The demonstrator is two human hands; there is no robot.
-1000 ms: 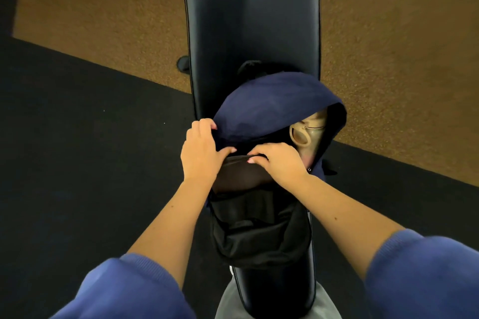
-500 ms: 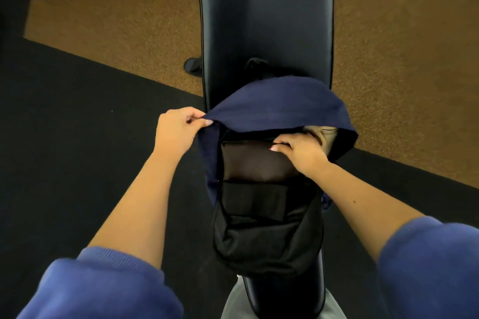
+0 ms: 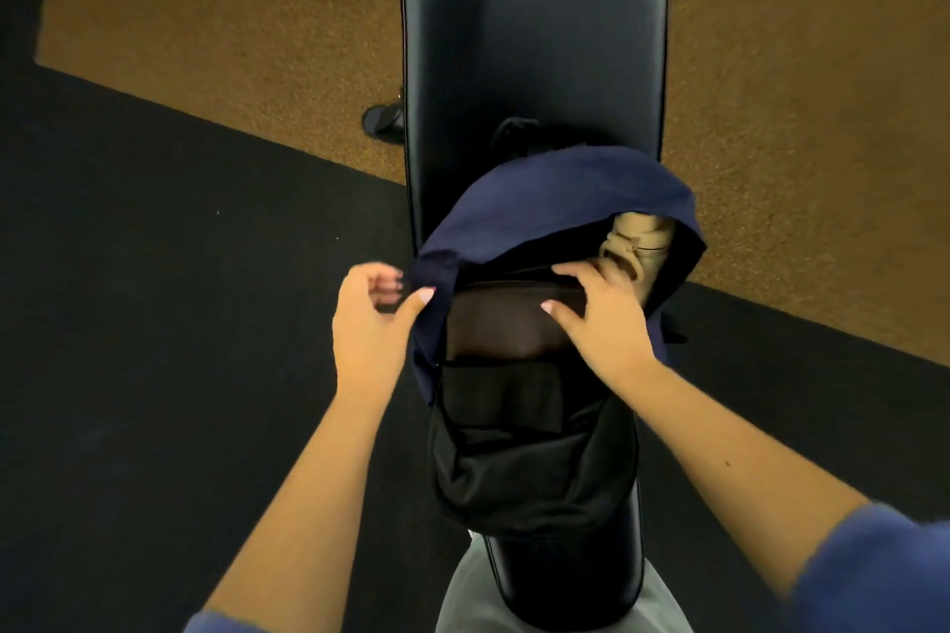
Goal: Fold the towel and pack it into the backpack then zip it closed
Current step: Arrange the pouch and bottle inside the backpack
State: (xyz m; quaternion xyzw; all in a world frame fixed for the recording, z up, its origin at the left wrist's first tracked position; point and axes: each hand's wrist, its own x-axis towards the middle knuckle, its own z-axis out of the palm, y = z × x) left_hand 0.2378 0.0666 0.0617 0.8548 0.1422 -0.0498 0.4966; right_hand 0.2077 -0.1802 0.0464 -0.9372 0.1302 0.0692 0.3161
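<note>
Blue backpack [image 3: 555, 190] lies open on the black worktop [image 3: 534, 16]. The tan towel [image 3: 640, 242] sits inside it, on the right. The right hand [image 3: 601, 319] grips the backpack's black front edge. The left hand [image 3: 367, 319] touches the blue edge with its thumb; I cannot tell if it pinches.

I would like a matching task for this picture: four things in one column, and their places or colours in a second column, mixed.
1. left hand
2. right hand
3. towel
4. bench

A. beige, inside the backpack
B. black, under the backpack
C. pinches the backpack's navy edge
D. grips the backpack's black front panel

Pairs: 1-C, 2-D, 3-A, 4-B
</note>
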